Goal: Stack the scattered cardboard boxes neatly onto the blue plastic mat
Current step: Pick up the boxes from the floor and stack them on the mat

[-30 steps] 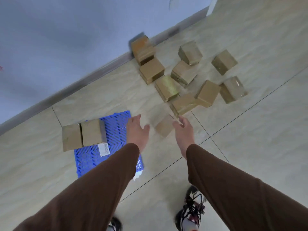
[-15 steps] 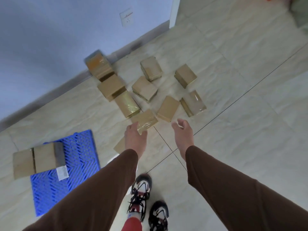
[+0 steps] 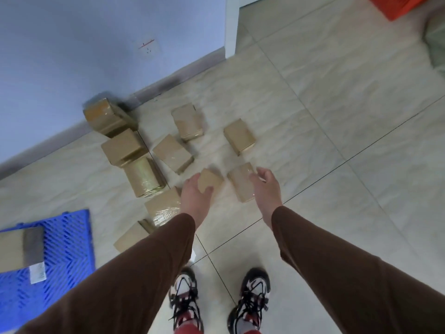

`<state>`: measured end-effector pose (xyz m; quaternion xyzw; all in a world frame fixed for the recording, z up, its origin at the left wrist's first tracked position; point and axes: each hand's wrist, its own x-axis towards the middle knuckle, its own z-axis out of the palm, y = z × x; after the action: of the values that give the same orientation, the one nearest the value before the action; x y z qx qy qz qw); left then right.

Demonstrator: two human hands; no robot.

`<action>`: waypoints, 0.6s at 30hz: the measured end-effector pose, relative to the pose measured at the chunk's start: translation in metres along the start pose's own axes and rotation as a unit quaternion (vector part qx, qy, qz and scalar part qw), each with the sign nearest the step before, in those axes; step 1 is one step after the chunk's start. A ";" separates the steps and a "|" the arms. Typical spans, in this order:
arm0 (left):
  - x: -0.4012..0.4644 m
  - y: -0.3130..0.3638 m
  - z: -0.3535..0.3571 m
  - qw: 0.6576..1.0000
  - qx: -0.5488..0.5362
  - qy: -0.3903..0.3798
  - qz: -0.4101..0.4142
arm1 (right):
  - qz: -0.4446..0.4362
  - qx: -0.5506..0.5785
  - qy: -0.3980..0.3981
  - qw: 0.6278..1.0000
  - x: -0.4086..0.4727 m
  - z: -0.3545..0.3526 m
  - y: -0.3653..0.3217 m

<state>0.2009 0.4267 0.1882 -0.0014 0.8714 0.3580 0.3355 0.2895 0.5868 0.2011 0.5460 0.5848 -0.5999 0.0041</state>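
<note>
On my far left I see the blue mat [image 3: 65,249] flat on the floor tiles [image 3: 337,153], with one long cardboard box [image 3: 14,251] lying across its near-left part, a white label [image 3: 37,274] at its corner; the box's long axis runs left to right and its left end is cut off by the frame edge. Moving right, the loose boxes sit in a cluster from the wall [image 3: 96,44] toward me — a box against the skirting [image 3: 106,118], a second box [image 3: 121,146] touching it, a shiny taped box [image 3: 144,177] pointing away from me, then two more [image 3: 163,208] near my left sleeve [image 3: 134,266]. My left hand [image 3: 195,196] reaches over a small box [image 3: 212,180] that points up and to the right; my thumb lies on its near edge and my fingers along its left side, loosely curved — I cannot tell whether they truly grip it. Just right of it, apart by a narrow gap, lies another box [image 3: 242,182], long axis running away from me; my right hand [image 3: 265,186] has its fingers curled over the box's far-right corner, seemingly touching it. Farther back sit three more boxes [image 3: 238,135]. At the top right there is an orange crate [image 3: 395,6].
</note>
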 end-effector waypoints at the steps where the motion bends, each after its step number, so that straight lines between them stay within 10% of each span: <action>1: 0.007 0.005 0.006 1.000 -0.010 0.000 -0.010 | 0.005 -0.002 -0.005 1.000 0.013 -0.004 -0.003; 18: 0.200 0.010 0.039 0.997 0.032 0.029 -0.056 | -0.060 -0.322 0.002 0.945 0.250 -0.010 -0.051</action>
<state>0.0659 0.5065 0.0571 -0.0500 0.8904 0.3102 0.3293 0.1622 0.7681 0.0743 0.4808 0.7782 -0.3779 0.1427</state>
